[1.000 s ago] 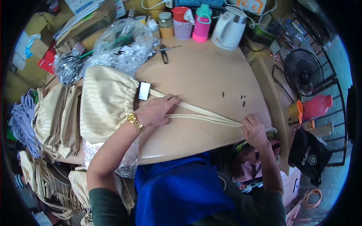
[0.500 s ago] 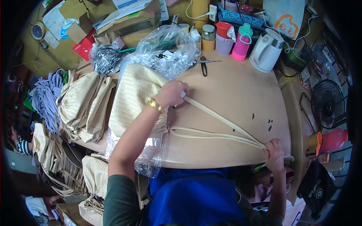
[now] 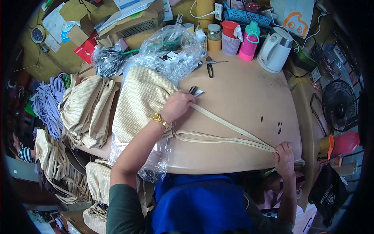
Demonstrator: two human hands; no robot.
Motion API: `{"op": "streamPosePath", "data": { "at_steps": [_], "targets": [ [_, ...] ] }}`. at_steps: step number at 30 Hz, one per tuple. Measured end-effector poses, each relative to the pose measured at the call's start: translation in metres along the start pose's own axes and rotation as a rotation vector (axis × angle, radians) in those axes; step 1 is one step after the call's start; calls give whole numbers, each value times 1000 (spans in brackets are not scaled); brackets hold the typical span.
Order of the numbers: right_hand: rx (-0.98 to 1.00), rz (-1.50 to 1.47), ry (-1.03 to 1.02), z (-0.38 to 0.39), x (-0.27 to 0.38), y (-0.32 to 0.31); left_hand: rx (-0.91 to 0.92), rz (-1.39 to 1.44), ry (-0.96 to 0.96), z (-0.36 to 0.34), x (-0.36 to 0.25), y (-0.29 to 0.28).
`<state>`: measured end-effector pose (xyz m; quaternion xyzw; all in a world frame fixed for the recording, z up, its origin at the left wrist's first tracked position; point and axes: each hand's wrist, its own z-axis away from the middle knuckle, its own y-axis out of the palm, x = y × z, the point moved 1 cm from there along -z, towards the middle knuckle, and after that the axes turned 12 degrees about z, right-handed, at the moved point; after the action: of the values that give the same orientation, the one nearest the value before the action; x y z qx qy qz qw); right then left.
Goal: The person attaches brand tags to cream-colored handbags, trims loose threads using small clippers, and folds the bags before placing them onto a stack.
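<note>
A cream drawstring bag (image 3: pixel 138 101) with a zigzag weave lies at the left middle of the table, partly on clear plastic (image 3: pixel 157 156). Flat cream drawstrings (image 3: pixel 230 126) run from its gathered mouth to the right. My left hand (image 3: pixel 179 106) is closed around one drawstring beside the bag's mouth. Just beyond its fingers show a small black piece (image 3: pixel 193 90) and a white tag (image 3: pixel 198 93); whether they are attached is unclear. At the table's right front, my right hand (image 3: pixel 284 158) grips the far ends of the drawstrings, which look pulled taut.
Similar bags (image 3: pixel 87 111) are piled at the left, next to lilac cords (image 3: pixel 50 101). Crumpled plastic (image 3: pixel 167 48) lies at the back, near small snips (image 3: pixel 210 69). A pink bottle (image 3: pixel 248 45) and a white kettle (image 3: pixel 275 50) stand back right. A fan (image 3: pixel 339 105) is further right.
My left hand has shifted slightly down and toward me. The black piece and white tag now show beyond its fingers, where earlier only some white was visible. My right hand has barely moved.
</note>
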<state>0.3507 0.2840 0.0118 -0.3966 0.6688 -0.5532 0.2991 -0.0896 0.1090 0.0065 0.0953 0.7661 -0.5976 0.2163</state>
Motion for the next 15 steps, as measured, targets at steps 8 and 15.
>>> {"op": "streamPosePath", "data": {
  "at_steps": [8, 15],
  "targets": [
    [2, -13, 25, -3, 0, 1, -23, -66, -299, -18, -3, 6],
    [-36, -5, 27, -2, 3, 1, -246, 926, -402, -31, 33, 19]
  ]
}}
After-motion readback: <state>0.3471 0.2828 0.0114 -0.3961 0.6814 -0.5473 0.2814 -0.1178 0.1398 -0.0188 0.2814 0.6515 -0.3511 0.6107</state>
